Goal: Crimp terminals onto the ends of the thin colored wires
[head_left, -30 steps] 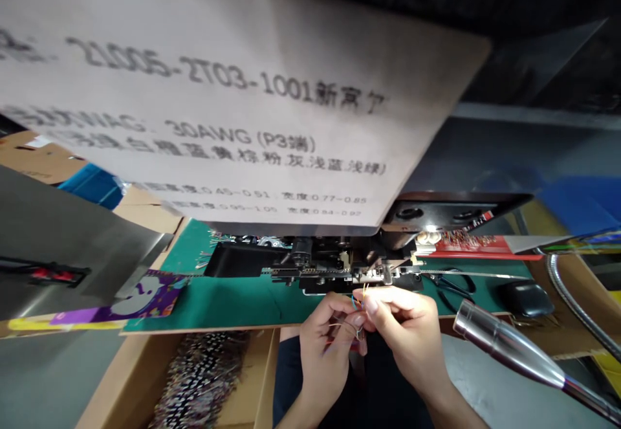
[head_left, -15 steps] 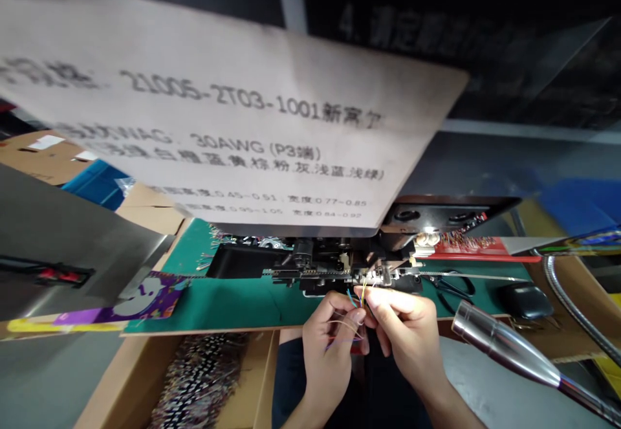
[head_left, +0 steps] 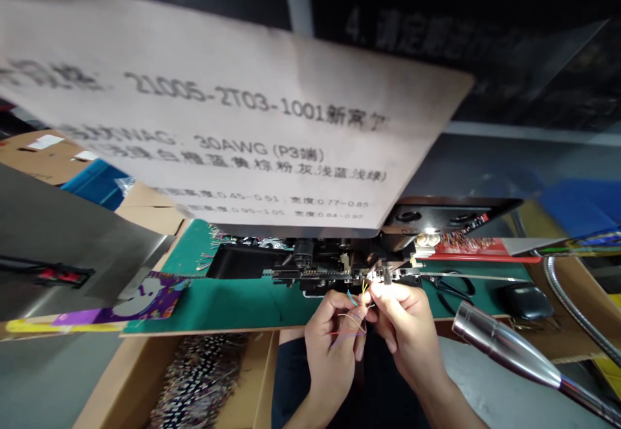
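My left hand (head_left: 332, 345) is closed on a bunch of thin coloured wires (head_left: 353, 321), with blue and yellow ends sticking up and loose loops hanging over the fingers. Beside it, my right hand (head_left: 410, 325) pinches with thumb and forefinger at the upper end of a wire from the same bunch; the pinched tip is mostly hidden. Its fingertips are right at the front of the crimping machine (head_left: 303, 257), by the small metal tooling (head_left: 387, 275). A strip of terminals (head_left: 317, 272) runs sideways along the machine.
Above hangs the dark machine housing with a printed paper sheet (head_left: 242, 125). On the green mat (head_left: 223, 303) lie scissors (head_left: 453, 283) and a black rounded object (head_left: 526, 301). A metal lamp head (head_left: 504, 345) juts in at right. Below left, a cardboard box (head_left: 257, 377) contains bundled wires.
My right hand's fingertips have moved slightly up and inward, closer to the machine's tooling. My left hand has shifted slightly right with the wire bunch still held.
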A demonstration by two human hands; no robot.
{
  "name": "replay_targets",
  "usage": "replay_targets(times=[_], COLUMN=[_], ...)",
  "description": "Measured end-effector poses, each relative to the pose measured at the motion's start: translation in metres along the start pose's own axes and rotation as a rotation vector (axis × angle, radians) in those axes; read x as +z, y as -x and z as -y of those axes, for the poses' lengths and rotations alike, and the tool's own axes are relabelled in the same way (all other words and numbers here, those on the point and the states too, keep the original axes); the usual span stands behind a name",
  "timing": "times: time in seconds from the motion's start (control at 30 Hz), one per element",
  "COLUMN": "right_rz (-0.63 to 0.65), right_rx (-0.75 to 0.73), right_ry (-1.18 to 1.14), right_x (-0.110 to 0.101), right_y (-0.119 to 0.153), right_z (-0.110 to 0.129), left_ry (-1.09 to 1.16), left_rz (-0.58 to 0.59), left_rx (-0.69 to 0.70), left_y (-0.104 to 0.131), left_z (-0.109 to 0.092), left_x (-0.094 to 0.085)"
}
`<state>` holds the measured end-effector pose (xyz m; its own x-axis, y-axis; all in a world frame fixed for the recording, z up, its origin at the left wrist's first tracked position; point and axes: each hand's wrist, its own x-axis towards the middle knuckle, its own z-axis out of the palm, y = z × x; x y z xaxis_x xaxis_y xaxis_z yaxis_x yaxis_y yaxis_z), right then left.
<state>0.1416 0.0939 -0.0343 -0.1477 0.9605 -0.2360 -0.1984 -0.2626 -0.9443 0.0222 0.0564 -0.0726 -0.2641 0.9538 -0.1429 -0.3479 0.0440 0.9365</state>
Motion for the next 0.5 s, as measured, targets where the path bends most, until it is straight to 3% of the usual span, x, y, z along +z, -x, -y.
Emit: replay_targets(times=[0.33, 0.5], right_rz=[-0.002, 0.004], right_rx=[-0.007, -0.077], right_ry=[0.002, 0.143], right_x=[0.0009, -0.0009], right_y=[-0.0021, 0.0017], right_z=[0.0009, 0.0035], left_ry=[-0.004, 0.010], left_rz=[0.002, 0.029], left_rx=[-0.003, 0.004], left_y=[-0.0017, -0.0022], left_z=[-0.0013, 0.0009], left_x=[-0.0009, -0.0028])
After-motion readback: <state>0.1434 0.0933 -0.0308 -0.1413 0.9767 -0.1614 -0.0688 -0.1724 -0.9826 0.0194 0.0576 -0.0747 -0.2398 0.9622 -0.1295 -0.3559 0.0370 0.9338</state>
